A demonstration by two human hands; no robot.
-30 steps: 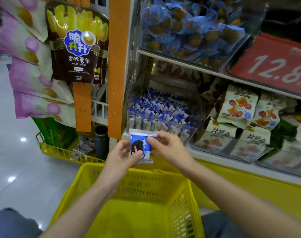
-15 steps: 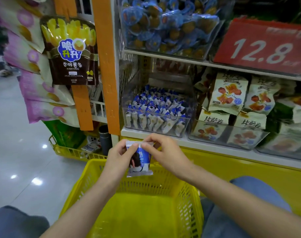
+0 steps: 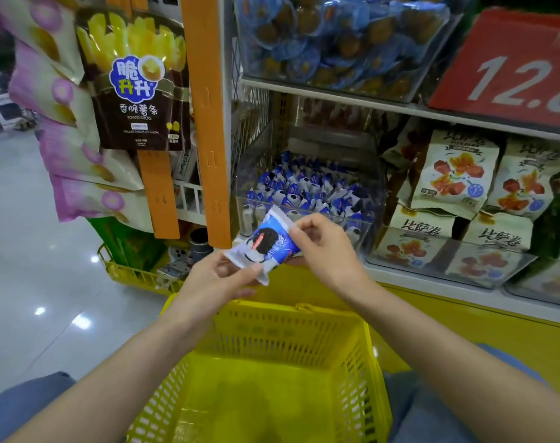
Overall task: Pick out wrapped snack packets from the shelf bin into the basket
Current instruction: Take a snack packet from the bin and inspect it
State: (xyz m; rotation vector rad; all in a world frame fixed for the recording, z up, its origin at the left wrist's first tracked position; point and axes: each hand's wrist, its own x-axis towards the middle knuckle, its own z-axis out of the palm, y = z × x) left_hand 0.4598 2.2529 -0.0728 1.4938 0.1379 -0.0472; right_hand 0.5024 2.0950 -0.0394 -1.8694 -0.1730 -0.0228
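Snack packet: a blue and white wrapped snack packet point(image 3: 265, 247) with a dark round biscuit printed on it, tilted with its upper end to the right, held in the air in front of the shelf bin and just beyond the basket's far rim.
Left hands side: the left hand point(image 3: 214, 282) pinches the packet's lower left end between thumb and fingertips.
Right hands side: the right hand point(image 3: 323, 247) pinches the upper right edge, fingers curled over it.
Shelf bin: a clear shelf bin point(image 3: 249, 215) on the lower shelf, holding many more blue and white packets standing in rows.
Basket: a yellow slotted plastic basket point(image 3: 272, 334) below the forearms, between the person's knees.
Neighbours: cream snack bags with red and orange print point(image 3: 451, 174) in the tray to the right of the bin; a red price sign point(image 3: 512, 68) above them; a brown potato-sticks bag point(image 3: 134, 87) hanging to the left.
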